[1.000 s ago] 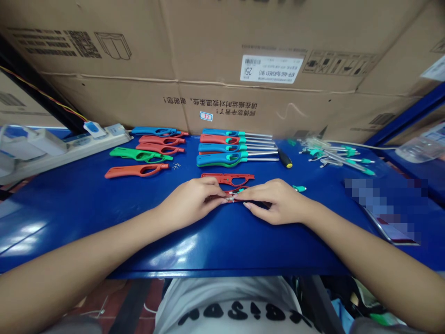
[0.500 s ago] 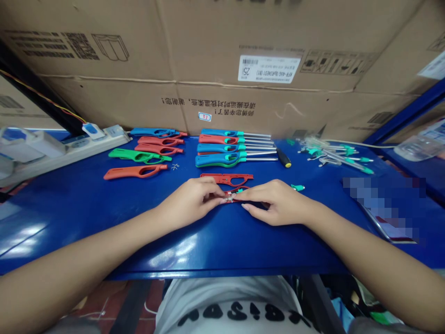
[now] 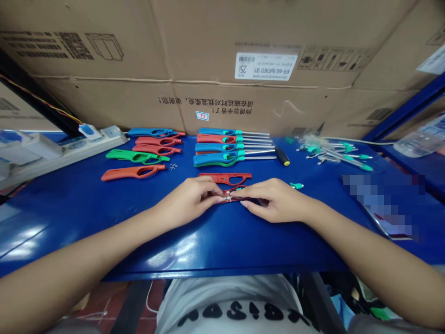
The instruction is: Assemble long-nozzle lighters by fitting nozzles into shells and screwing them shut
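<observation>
Near the middle of the blue table, my left hand has its fingers closed on the left part of a red lighter shell with small pale parts inside. From the right, my right hand presses its fingertips on the shell's inner parts, its thumb a little apart below. The fingers hide much of this shell. Just behind it lies another red half shell, open side up. A small green-tipped piece rests behind my right hand.
Assembled lighters with metal tubes, a screwdriver and loose green-ended tubes lie at the back. Coloured shells are at the back left beside a power strip. A phone is at the right; a cardboard box stands behind.
The whole view has shifted slightly. Both hands stay at the red shell, with only very small finger movement.
</observation>
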{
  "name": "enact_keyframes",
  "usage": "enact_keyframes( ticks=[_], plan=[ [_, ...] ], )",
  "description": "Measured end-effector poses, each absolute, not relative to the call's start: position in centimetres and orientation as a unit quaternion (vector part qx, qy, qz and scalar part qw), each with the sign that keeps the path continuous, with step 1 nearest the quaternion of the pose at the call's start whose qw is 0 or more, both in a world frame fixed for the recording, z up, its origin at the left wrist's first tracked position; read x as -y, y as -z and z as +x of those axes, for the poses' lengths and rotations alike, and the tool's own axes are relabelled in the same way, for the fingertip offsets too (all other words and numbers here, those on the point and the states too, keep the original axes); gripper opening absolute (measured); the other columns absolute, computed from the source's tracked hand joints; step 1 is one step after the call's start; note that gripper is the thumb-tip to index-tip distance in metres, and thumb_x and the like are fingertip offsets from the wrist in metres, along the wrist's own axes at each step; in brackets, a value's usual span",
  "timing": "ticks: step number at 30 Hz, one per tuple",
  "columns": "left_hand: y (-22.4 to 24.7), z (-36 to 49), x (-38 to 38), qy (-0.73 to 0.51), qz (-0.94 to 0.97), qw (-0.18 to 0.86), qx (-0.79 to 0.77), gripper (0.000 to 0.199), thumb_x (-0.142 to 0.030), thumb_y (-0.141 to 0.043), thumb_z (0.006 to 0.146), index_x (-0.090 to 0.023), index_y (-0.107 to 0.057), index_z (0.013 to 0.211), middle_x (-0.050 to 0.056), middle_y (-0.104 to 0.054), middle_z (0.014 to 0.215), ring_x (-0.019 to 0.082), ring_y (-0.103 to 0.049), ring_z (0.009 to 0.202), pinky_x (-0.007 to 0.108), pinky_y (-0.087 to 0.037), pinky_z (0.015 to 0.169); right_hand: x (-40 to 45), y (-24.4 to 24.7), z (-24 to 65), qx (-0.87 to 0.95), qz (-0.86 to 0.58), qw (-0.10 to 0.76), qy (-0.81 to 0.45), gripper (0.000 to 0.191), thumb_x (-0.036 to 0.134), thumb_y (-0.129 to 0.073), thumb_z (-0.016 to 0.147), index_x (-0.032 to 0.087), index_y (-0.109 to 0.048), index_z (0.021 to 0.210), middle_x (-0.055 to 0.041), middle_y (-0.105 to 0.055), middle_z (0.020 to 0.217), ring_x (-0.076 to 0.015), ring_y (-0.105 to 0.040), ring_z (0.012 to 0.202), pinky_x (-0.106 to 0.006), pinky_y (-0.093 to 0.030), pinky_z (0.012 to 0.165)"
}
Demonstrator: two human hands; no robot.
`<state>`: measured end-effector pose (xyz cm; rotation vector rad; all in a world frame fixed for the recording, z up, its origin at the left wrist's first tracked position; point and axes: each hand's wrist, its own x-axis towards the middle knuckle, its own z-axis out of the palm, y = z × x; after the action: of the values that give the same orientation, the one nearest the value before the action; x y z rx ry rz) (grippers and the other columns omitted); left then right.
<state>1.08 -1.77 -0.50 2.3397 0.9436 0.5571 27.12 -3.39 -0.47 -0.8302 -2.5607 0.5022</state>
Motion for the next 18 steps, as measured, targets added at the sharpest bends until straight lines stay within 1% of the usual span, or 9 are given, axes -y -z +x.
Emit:
enact_keyframes(
  ticks=[3,6,12,18],
  plan=[
    [0.53,1.07,1.7,-0.214,0.863,0.285,-0.357,0.013,-0.026,-0.065,0.094,-0.02,-0.077,0.097,0.003,-0.074,0.088,0.015,-0.065,0.075,0.025,-0.048,0.069,3.33,0.59,27.09,0.913,-0.296,0.205,-0.189,0.038,0.022,-0.057,0.095,0.026,-0.068,0.13,-0.0026,-0.075,0.121,-0.0167,-0.075,0.092,-0.028,-0.057,0.08],
    [0.55,1.09,1.7,-0.214,0.86,0.29,-0.362,0.013,-0.025,-0.065,0.093,-0.02,-0.077,0.097,0.004,-0.074,0.088,0.015,-0.065,0.075,0.024,-0.048,0.067,3.33,0.7,27.06,0.917,-0.288,0.211,-0.179,0.037,0.022,-0.056,0.095,0.025,-0.068,0.13,-0.0035,-0.075,0.122,-0.0166,-0.075,0.093,-0.028,-0.057,0.08],
    [0.75,1.14,1.91,-0.226,0.868,0.26,-0.358,0.012,-0.024,-0.066,0.093,-0.019,-0.076,0.097,0.003,-0.071,0.085,0.013,-0.062,0.071,0.024,-0.048,0.067,3.38,0.8,27.19,0.93,-0.282,0.186,-0.146,0.037,0.022,-0.054,0.097,0.026,-0.066,0.132,-0.001,-0.073,0.125,-0.0179,-0.072,0.108,-0.029,-0.056,0.084],
    [0.83,1.26,2.21,-0.233,0.88,0.225,-0.349,0.013,-0.022,-0.065,0.094,-0.019,-0.077,0.096,0.003,-0.068,0.083,0.014,-0.064,0.076,0.025,-0.05,0.07,3.59,0.79,27.02,0.937,-0.283,0.167,-0.121,0.037,0.023,-0.053,0.098,0.027,-0.065,0.132,-0.0019,-0.074,0.124,-0.0182,-0.073,0.106,-0.029,-0.055,0.079]
  ],
)
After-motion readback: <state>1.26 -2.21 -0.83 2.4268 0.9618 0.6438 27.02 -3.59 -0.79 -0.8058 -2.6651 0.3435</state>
